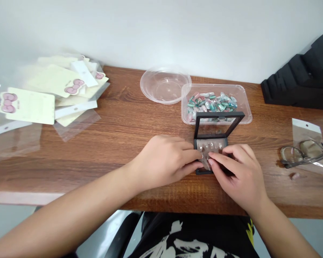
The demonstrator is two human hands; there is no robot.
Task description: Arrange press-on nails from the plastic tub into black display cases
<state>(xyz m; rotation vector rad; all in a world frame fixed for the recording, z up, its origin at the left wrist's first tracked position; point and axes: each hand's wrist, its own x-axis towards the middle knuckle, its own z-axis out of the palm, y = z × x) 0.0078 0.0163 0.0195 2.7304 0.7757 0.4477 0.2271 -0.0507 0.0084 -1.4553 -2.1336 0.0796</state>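
Here, open black case between left hand and right hand, both narrow, grip unclear.

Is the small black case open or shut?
Open: the case has its lid raised, and left hand and right hand reach inside.

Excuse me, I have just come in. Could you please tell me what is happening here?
A person is working with both hands at a small black case whose lid stands open. The fingertips of the left hand and right hand meet over small pieces inside it; whether they grip one is hard to tell. Just behind sits a clear tub of shiny coloured pieces. Cards lie to the left, glasses to the right.
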